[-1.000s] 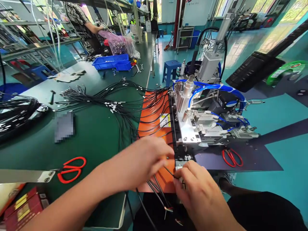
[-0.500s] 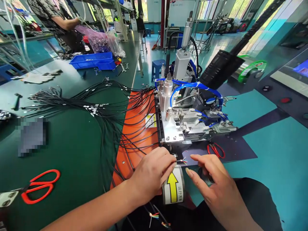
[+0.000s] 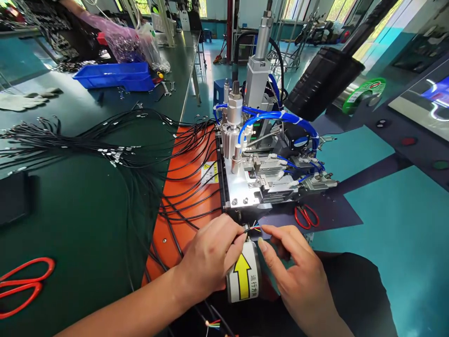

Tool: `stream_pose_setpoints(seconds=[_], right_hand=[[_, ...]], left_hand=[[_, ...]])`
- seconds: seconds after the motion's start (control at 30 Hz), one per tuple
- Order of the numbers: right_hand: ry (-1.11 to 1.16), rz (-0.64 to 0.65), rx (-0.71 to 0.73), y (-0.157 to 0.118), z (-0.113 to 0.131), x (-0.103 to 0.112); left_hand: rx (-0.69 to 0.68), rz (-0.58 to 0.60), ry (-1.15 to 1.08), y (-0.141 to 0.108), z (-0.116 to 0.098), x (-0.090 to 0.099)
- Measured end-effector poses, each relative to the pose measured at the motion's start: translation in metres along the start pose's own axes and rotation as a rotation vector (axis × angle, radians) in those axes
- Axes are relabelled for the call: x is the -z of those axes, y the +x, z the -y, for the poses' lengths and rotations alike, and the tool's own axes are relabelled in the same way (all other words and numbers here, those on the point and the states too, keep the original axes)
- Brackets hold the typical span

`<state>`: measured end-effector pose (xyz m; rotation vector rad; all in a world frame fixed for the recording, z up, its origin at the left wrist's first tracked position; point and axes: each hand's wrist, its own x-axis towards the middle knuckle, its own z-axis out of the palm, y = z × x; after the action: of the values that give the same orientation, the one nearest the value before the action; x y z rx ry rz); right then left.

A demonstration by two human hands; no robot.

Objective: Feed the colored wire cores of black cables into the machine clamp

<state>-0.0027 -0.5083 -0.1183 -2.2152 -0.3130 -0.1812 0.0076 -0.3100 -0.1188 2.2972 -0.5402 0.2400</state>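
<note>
Near the machine's front edge my left hand (image 3: pixel 213 252) pinches a black cable, whose stripped end shows thin coloured wires (image 3: pixel 256 228) fanning to the right. My right hand (image 3: pixel 294 267) is beside those wires, its thumb and index finger apart, the index tip close to the wire ends; whether it touches them I cannot tell. Below the left fingers is a cylinder with a white label and yellow arrow (image 3: pixel 243 277). Another stripped cable end (image 3: pixel 213 324) with coloured wires hangs below. The fixture machine (image 3: pixel 245 182) with metal cylinders and blue air hoses stands just beyond both hands.
Many black cables (image 3: pixel 84 142) spread over the green table and orange plate (image 3: pixel 191 187). Red-handled scissors (image 3: pixel 24 285) lie at left, another red-handled pair (image 3: pixel 306 216) by the machine. A blue tray (image 3: pixel 114 77) is at the back; a person (image 3: pixel 45 28) stands behind it.
The view has shifted slightly to the right. My right hand has come closer to the wires, and the wire ends are bunched closer together than before.
</note>
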Motion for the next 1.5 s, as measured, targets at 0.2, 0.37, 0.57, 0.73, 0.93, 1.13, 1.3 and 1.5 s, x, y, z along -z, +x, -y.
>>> stream_pose_setpoints(seconds=[0.2, 0.37, 0.57, 0.73, 0.93, 1.13, 1.3, 1.5], right_hand=[[0.042, -0.005, -0.048, 0.002, 0.002, -0.006], [0.06, -0.064, -0.115, 0.002, 0.007, -0.007], [0.14, -0.077, -0.183, 0.003, 0.011, -0.015], [0.097, -0.161, -0.086, 0.005, 0.01, -0.029], [-0.011, -0.207, 0.217, 0.003, 0.011, -0.032], [0.305, -0.063, -0.339, 0.011, 0.0, -0.016], [0.737, 0.159, -0.575, 0.018, -0.007, -0.012], [0.835, 0.153, -0.566, 0.018, -0.009, -0.018]], left_hand=[[0.012, 0.022, 0.039, 0.0, 0.001, -0.001], [0.015, 0.006, 0.054, -0.001, 0.001, -0.001], [0.014, 0.028, 0.062, -0.002, 0.002, -0.002], [0.006, 0.003, 0.054, -0.002, 0.002, -0.002], [0.018, -0.011, 0.04, -0.001, 0.002, -0.002], [-0.017, -0.014, 0.016, 0.0, 0.002, -0.002], [-0.025, 0.01, 0.019, 0.0, 0.003, -0.002], [-0.021, 0.034, 0.011, 0.0, 0.002, -0.001]])
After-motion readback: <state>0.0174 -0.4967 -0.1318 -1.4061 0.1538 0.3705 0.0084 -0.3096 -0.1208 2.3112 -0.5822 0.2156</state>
